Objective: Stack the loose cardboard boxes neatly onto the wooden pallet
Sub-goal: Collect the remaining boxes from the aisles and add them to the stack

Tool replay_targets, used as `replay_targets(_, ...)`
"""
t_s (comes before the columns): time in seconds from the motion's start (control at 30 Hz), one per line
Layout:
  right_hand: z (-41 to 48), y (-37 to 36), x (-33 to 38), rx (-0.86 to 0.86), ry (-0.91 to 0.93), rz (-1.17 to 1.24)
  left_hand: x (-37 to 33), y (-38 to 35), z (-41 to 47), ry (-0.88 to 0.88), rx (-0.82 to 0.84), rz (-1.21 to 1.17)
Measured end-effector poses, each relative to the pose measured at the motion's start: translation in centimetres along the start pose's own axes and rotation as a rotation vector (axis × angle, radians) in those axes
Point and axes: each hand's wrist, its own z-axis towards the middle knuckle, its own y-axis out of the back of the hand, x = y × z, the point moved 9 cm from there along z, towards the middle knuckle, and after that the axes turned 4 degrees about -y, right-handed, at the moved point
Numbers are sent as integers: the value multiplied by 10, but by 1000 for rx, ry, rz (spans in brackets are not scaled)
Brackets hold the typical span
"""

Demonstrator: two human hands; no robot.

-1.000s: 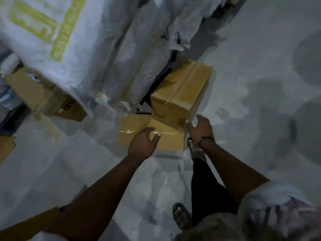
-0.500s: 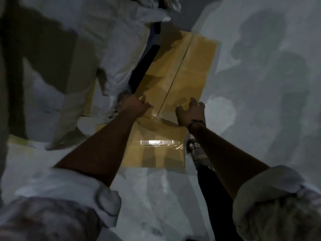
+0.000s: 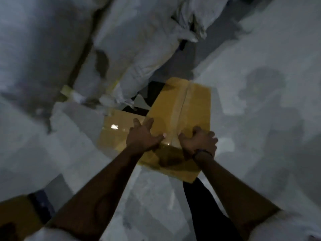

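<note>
A taped cardboard box [image 3: 182, 108] sits tilted on top of a flatter cardboard box [image 3: 114, 131] on the grey floor. My left hand [image 3: 142, 136] lies on the near left part of the upper box, fingers spread over its left edge and thumb across the top. At the near right corner my right hand [image 3: 198, 141] grips the same box with curled fingers; a dark band is on that wrist. No wooden pallet is visible in this blurred head view.
Large white woven sacks [image 3: 139, 54] pile up behind and left of the boxes. A brown cardboard edge [image 3: 15, 216] shows at the bottom left. My dark trouser leg [image 3: 205, 211] stands just below the box. Grey concrete floor [image 3: 260, 84] stretches to the right.
Both hands have reached from above the lower box onto the upper box and taken hold of its near end. The view has swung and the box sits lower in frame.
</note>
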Motion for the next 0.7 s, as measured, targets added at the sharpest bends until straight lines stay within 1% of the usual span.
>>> replay_targets(0.17, -172, 8, -33, 32, 172, -68, 37, 33, -200, 81, -161, 11)
replay_targets(0.3, -319, -4, -47, 18, 399, -110, 95, 46, -382, 194, -339, -36)
replay_targets(0.43, -476, -44, -60, 51, 697, -119, 169, 28, -578, 363, -575, -87)
replay_targets(0.5, -547, -71, -63, 83, 823, -118, 205, 12, -666, 478, -665, -91)
replay_targets(0.63, -680, -134, -73, 124, 1092, -143, 264, -26, -822, 722, -768, -111)
replay_targets(0.7, -738, -164, -80, 161, 1181, -151, 287, -46, -890, 809, -840, -149)
